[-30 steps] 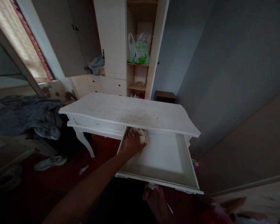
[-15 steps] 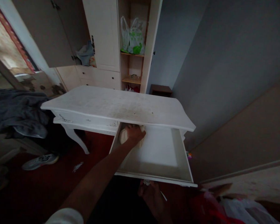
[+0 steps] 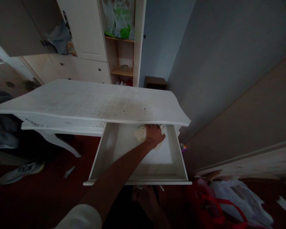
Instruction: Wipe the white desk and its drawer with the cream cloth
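Note:
My left hand [image 3: 154, 136] reaches into the pulled-out drawer [image 3: 165, 175] of a white desk [image 3: 85, 98]. It is closed over a cream cloth [image 3: 141, 133] and presses it against the drawer floor near the back right. Parts of the cloth show on both sides of my fingers. Below the drawer's front edge, in shadow, my right hand [image 3: 144, 195] has its fingers curled around the pale drawer knob [image 3: 139, 187]. The desk top above the drawer carries dark smudges.
A white wardrobe [image 3: 85, 35] with plastic bags [image 3: 121, 19] on a shelf stands behind the desk. A shoe [image 3: 21, 173] lies on the red floor at left. A red bag [image 3: 205, 203] and a white plastic bag [image 3: 238, 200] lie at right, near the wall.
My left hand has slid the cloth from the drawer's left back area to the right. My right hand stays at the drawer front. The view has shifted right and closer.

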`<state>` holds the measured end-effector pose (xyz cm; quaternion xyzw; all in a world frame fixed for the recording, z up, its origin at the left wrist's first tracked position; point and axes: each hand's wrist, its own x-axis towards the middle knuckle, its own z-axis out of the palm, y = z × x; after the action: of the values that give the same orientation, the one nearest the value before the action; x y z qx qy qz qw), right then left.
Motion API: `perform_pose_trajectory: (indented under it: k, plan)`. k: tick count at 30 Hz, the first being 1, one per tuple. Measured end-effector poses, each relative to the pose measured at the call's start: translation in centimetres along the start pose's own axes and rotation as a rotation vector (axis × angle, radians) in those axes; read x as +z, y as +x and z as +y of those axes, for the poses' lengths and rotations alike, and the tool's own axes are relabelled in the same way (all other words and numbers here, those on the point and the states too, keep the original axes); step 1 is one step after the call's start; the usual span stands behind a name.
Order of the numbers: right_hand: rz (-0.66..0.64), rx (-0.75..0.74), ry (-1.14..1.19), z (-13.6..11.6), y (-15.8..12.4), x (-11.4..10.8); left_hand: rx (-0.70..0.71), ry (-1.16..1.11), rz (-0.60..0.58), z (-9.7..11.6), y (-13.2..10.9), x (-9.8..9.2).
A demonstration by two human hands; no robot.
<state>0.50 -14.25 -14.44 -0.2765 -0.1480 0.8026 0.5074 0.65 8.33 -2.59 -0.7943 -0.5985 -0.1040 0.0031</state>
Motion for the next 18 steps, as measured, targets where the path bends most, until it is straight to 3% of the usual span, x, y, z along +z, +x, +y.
perform_pose_trajectory:
  k: [5, 11, 18]
  plan:
    - [-0.001, 0.012, -0.001, 0.1, 0.1, 0.0, 0.125, -0.012, 0.025, 2.3, 1.2, 0.5]
    - [-0.018, 0.007, -0.037, 0.2, 0.1, -0.1, 0.222, 0.008, -0.025, 1.7, 1.3, -0.1]
    - [-0.049, 0.003, -0.046, 0.0, 0.3, -0.1, 0.426, 0.035, -0.159, 1.7, -2.3, -0.9]
